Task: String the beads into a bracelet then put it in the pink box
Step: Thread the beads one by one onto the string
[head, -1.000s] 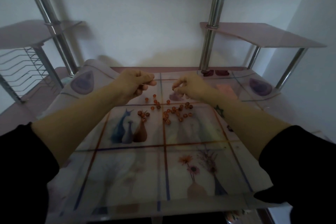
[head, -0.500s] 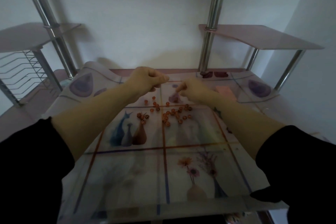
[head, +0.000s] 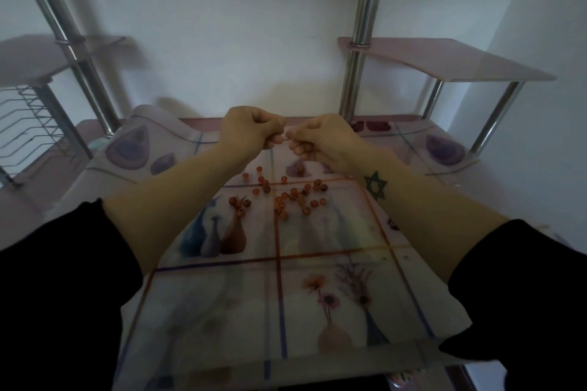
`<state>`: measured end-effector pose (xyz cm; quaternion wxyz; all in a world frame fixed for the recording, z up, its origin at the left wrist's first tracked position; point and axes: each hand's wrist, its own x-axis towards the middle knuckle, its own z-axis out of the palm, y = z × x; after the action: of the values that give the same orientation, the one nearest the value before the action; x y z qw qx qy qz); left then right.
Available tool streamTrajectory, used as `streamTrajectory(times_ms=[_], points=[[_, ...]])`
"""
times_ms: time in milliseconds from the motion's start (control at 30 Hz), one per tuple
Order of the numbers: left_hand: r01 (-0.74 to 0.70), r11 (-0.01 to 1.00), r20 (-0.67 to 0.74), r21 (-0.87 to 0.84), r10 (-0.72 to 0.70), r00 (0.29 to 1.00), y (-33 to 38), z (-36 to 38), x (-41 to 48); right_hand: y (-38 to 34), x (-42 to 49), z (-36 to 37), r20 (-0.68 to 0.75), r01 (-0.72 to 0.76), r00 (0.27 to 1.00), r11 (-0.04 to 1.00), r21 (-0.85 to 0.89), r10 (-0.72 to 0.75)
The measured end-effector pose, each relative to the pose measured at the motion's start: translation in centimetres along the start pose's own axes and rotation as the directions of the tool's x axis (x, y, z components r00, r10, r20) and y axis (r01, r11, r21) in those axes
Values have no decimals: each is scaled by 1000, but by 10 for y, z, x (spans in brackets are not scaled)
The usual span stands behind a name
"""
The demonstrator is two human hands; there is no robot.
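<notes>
Several small orange-brown beads [head: 287, 198] lie scattered on the patterned tablecloth [head: 317, 263] at mid table. Above and behind them my two hands are raised and meet fingertip to fingertip. My left hand [head: 251, 132] is curled, thumb and forefinger pinched on something thin that looks like the string's end. My right hand [head: 320, 140] pinches a tiny item against it, apparently a bead; it is too small to tell. The pink box is hidden, likely behind my right forearm.
Chrome posts [head: 359, 41] rise at the back of the table, carrying a pink glass shelf [head: 444, 60] at the right. A wire rack [head: 28, 117] hangs at the left. Two dark red items [head: 370, 125] sit at the back edge.
My right hand has lifted away from the beads on the table. Both hands have moved up and toward each other, and their fingertips now touch.
</notes>
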<state>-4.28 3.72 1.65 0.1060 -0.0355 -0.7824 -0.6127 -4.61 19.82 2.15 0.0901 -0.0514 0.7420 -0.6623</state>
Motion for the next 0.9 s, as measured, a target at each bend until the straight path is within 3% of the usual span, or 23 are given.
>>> streamTrajectory(times_ms=[200, 300, 433, 533, 700, 800, 900], points=[[33, 965, 75, 259, -54, 996, -24, 1, 3, 9, 0, -5, -61, 24, 998, 994, -106, -31], [-48, 892, 162, 449, -29, 986, -27, 3, 6, 7, -1, -3, -87, 67, 994, 997, -48, -71], [-56, 796, 255, 603, -125, 959, -30, 8, 8, -5, 1, 0, -147, 122, 984, 987, 108, -105], [-73, 735, 276, 674, -158, 948, -36, 12, 6, -8, 1, 2, -118, 116, 988, 976, 184, -95], [-165, 646, 314, 745, -122, 942, -42, 19, 3, -1, 6, 7, -118, 92, 990, 987, 133, -76], [-184, 620, 313, 763, -105, 944, -43, 20, 4, 10, 13, 9, -100, 142, 985, 990, 0, -142], [-223, 590, 334, 776, -85, 939, -44, 20, 4, 16, 15, 8, -87, 165, 982, 986, -15, -166]])
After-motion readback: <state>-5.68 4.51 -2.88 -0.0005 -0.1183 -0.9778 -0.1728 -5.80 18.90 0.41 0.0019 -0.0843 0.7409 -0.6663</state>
